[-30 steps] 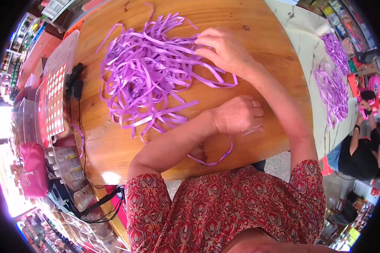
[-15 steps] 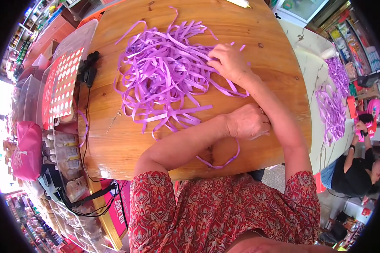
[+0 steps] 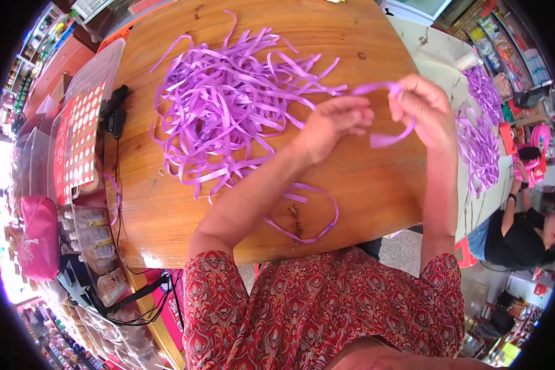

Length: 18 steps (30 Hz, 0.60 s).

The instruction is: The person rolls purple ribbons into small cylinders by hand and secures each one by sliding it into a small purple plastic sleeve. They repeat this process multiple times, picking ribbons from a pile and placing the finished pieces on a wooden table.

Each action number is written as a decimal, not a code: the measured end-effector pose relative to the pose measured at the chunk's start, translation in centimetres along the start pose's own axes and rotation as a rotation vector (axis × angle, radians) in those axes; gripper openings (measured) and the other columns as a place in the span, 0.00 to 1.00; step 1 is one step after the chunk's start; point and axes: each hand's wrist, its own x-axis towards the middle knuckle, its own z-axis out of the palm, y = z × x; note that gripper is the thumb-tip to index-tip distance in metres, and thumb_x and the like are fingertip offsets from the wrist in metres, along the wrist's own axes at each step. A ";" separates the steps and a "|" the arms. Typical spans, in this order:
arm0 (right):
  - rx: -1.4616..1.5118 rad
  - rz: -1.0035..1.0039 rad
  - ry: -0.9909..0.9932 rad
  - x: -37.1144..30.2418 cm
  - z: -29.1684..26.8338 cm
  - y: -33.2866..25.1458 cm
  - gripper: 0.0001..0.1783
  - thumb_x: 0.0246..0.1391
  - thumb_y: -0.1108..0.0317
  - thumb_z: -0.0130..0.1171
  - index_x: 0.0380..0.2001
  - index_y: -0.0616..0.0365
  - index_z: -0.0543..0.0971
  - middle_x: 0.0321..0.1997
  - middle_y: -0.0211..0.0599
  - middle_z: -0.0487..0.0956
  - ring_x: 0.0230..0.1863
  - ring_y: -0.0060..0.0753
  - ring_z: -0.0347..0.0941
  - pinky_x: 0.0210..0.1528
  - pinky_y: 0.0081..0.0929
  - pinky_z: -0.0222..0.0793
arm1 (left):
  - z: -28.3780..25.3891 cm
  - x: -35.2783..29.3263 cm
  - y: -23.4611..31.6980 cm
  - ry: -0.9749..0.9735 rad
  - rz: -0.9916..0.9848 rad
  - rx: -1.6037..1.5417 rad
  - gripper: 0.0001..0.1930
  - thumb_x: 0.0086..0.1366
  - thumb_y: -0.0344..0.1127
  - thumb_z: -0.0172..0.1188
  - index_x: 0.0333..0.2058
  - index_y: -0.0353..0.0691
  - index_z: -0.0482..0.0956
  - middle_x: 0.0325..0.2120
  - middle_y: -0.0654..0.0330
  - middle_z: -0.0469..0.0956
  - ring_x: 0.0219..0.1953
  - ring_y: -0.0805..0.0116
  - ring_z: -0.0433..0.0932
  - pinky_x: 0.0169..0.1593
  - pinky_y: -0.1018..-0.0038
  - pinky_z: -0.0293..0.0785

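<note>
My right hand [image 3: 424, 111] is raised over the right part of the table, its fingers pinched on a purple ribbon [image 3: 388, 140]. One stretch of that ribbon arches left from the fingers, and a flat end hangs below them. Just left of it is my left hand [image 3: 339, 125], fingers stretched toward the ribbon and a little apart, with nothing seen in them. Beyond my left forearm lies a big tangled heap of purple ribbons [image 3: 219, 105]. A separate ribbon loop [image 3: 335, 213] curves over the wood near the front edge.
The heap rests on a wooden table [image 3: 376, 185]. At the left stand a red dotted box [image 3: 83, 139], a black clamp-like device [image 3: 115, 114] with a cable, and a pink bag [image 3: 38, 237]. More purple ribbons [image 3: 480, 148] lie on a marble-patterned table at right, near another person [image 3: 518, 240].
My right hand has left the heap, moving right with a ribbon in its fingers. My left hand has risen from beneath the right forearm to beside that ribbon, so my arms are no longer crossed.
</note>
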 end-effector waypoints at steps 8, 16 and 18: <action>-0.252 0.328 0.005 -5.8 -2.1 3.9 0.06 0.55 0.69 0.55 0.34 0.59 0.77 0.23 0.23 0.75 0.21 0.10 0.61 0.23 0.11 0.55 | -0.3 0.5 3.0 -0.125 0.061 -0.459 0.23 0.58 0.29 0.56 0.53 0.41 0.65 0.47 0.52 0.73 0.49 0.59 0.73 0.52 0.64 0.69; -0.333 0.261 0.213 -6.4 -4.8 5.2 0.07 0.56 0.68 0.54 0.34 0.59 0.78 0.22 0.22 0.74 0.23 0.11 0.61 0.24 0.12 0.55 | -1.8 0.6 3.7 0.000 0.164 -0.292 0.15 0.65 0.34 0.52 0.49 0.39 0.69 0.41 0.54 0.76 0.46 0.59 0.74 0.49 0.66 0.72; -0.321 0.246 0.252 -6.6 -5.2 5.2 0.07 0.56 0.67 0.55 0.34 0.59 0.78 0.22 0.23 0.74 0.23 0.11 0.61 0.25 0.12 0.55 | -1.9 0.6 4.1 0.057 0.195 -0.293 0.12 0.65 0.34 0.51 0.47 0.38 0.71 0.39 0.55 0.77 0.44 0.60 0.75 0.48 0.66 0.72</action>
